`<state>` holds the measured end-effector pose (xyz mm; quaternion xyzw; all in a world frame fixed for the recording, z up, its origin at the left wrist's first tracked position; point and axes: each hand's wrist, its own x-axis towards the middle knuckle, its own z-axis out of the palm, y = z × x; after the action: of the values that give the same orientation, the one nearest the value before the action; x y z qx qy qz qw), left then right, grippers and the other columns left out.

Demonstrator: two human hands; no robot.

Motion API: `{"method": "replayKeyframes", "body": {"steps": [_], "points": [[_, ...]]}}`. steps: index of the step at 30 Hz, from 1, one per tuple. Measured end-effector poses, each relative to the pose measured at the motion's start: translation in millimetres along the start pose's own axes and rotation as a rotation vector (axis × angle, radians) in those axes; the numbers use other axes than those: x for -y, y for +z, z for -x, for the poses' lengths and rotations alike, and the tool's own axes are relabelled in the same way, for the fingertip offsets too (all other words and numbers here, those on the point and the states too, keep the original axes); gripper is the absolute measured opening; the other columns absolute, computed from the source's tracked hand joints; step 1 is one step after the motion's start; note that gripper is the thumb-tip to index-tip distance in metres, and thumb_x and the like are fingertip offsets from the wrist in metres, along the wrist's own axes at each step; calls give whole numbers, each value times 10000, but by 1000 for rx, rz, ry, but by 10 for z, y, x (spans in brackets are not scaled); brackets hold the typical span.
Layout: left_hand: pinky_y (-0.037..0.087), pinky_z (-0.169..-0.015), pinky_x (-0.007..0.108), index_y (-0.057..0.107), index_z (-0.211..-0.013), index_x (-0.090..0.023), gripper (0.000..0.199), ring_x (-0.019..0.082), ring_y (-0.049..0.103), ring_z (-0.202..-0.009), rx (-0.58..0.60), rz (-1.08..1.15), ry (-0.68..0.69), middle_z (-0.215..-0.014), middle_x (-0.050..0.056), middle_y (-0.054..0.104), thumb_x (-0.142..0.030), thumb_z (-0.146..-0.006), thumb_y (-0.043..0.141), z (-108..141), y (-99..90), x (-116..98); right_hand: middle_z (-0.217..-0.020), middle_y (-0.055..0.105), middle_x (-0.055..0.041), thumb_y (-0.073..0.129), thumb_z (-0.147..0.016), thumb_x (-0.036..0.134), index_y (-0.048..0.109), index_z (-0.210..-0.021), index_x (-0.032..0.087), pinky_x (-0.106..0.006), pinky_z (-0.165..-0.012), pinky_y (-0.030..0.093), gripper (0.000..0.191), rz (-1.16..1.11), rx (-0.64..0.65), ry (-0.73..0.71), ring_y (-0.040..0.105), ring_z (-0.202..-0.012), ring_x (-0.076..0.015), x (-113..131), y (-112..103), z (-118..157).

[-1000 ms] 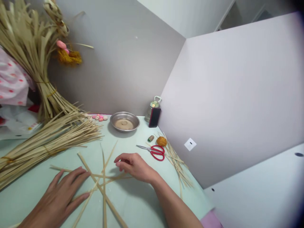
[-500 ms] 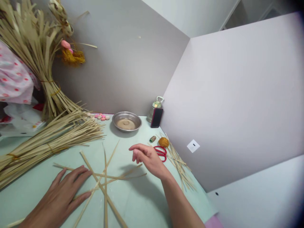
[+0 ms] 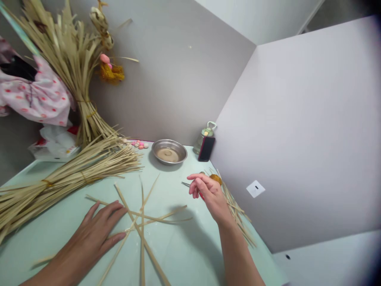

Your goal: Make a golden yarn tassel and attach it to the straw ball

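Observation:
Several flat straw-coloured plant strips (image 3: 143, 246) lie crossed over one another in a star on the table. My left hand (image 3: 101, 226) rests on the left ends of some strips, palm down with fingers spread and thumb apart. My right hand (image 3: 206, 194) is raised to the right of the star, its index finger stretched and the other fingers loosely bent. I see nothing held in it. Behind it lie scissors (image 3: 185, 184), with a blade tip and a bit of red handle showing; the rest is hidden by the hand.
Long bundles of strips (image 3: 68, 182) lie at left, and another bundle (image 3: 86, 115) stands against the wall. A metal bowl (image 3: 169, 151) with liquid stands at the back, near a phone (image 3: 206, 149) leaning on a bottle (image 3: 199, 143). Loose strips (image 3: 238, 214) and a golden-brown ball (image 3: 216, 179) lie right.
My right hand has moved right, over the scissors, and now covers most of their red handles. My left hand stays on the strips. The view has shifted left.

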<state>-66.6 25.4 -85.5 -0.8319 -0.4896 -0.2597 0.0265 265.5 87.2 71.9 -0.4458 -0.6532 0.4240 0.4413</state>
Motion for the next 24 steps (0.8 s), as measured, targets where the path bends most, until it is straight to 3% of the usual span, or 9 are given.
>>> {"method": "replayKeyframes", "body": {"steps": [9, 15, 18, 20, 24], "points": [[223, -1191, 504, 502, -1348, -313, 438, 252, 598, -1213, 68, 0, -47, -1290, 52, 636, -474, -942, 543, -69, -175, -144, -680, 631, -19, 514, -948, 485, 669, -1001, 176, -262, -558, 434, 350, 2, 3, -19, 527, -577, -132, 26, 3, 24], [248, -1178, 510, 493, -1364, -304, 477, 276, 548, -1289, 13, -66, -6, -1328, 63, 638, -515, -938, 532, -43, -200, -139, -673, 628, -21, 525, -941, 481, 666, -1001, 160, -260, -549, 416, 356, -4, 26, -12, 521, -576, -132, 6, 24, 8], [342, -1130, 472, 516, -1343, -342, 527, 282, 564, -1270, -129, -121, 60, -1348, 29, 644, -613, -892, 537, 24, -547, -43, -679, 627, -21, 528, -941, 478, 667, -993, 158, -267, -577, 427, 352, -32, 32, -12, 521, -586, -131, -18, 39, -5], [460, -1035, 423, 540, -1324, -363, 485, 249, 622, -1190, -47, -159, 51, -1323, -23, 658, -624, -923, 462, 10, -913, 92, -680, 625, -21, 533, -937, 485, 669, -984, 160, -271, -583, 431, 355, -46, 32, -10, 521, -588, -133, -23, 49, -11], [562, -769, 392, 682, -1055, -176, 710, 194, 721, -815, -134, -319, -213, -939, -48, 723, -651, -980, 159, -333, -1544, 443, -678, 621, -19, 542, -930, 494, 671, -973, 164, -272, -583, 431, 357, -61, 39, -8, 521, -590, -135, -11, 57, -7]]}}
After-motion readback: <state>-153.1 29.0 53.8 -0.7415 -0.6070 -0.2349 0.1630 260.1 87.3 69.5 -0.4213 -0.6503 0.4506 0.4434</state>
